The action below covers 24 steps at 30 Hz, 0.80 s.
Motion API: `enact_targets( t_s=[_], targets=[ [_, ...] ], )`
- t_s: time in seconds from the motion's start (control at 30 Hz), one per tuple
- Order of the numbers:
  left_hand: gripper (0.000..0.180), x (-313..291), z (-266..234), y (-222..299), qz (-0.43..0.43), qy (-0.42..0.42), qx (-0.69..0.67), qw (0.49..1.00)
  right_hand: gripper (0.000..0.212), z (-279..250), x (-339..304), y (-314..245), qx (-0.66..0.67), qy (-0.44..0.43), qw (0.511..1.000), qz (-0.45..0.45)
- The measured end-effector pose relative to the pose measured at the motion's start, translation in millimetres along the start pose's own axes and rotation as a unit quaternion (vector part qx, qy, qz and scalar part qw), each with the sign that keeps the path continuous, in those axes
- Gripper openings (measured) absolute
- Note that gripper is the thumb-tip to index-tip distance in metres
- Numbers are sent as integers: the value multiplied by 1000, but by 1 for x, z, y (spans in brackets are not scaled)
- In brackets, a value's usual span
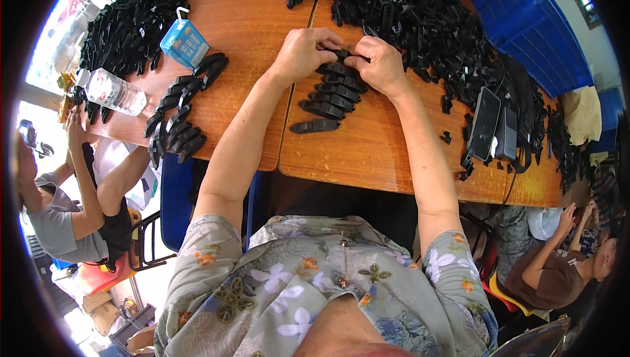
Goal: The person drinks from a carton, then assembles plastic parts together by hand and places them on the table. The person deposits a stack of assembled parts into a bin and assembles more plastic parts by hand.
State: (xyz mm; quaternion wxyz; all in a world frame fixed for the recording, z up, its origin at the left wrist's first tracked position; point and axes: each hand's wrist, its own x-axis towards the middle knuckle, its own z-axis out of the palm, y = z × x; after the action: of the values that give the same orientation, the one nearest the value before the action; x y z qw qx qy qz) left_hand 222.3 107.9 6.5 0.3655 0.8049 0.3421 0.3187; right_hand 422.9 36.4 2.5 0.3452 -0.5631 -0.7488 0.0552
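My left hand [303, 56] and my right hand [380, 67] meet over the wooden table, fingertips pinching a small black plastic part [342, 54] between them. The fingers partly cover it, so its exact kind is hard to make out. Just below my hands, a row of several curved black plastic pieces [333, 96] lies stacked side by side on the wood. One more curved black piece [314, 126] sits a little apart at the near end of that row.
A large heap of black parts [407, 19] spreads behind my hands. To the left are another heap [134, 25], a blue drink carton [184, 43], a plastic bottle [117, 92] and grouped black pieces [178, 117]. At right lies a phone [484, 124]. People sit at both sides.
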Motion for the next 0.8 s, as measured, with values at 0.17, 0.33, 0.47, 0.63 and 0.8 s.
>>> enact_targets(
  t_s=[0.17, 0.33, 0.47, 0.63, 0.8],
  targets=[
    [40, -2, -15, -7, 9, -87, -65, 994, 20, -3, -12, 8, 119, 133, 984, 26],
    [53, -7, -12, 52, -55, -74, -22, 995, 17, -25, -26, 33, -44, 236, 969, 59],
    [85, -56, 61, 98, 64, -69, 393, 915, 14, -34, -35, 35, -184, 164, 969, 36],
    [68, -67, 80, 72, 34, 10, 400, 916, 11, -42, -44, 25, -260, 89, 959, 65],
    [45, -89, 35, 55, 62, 16, 431, 900, 13, -41, -56, 13, -239, 158, 953, 95]
  ],
)
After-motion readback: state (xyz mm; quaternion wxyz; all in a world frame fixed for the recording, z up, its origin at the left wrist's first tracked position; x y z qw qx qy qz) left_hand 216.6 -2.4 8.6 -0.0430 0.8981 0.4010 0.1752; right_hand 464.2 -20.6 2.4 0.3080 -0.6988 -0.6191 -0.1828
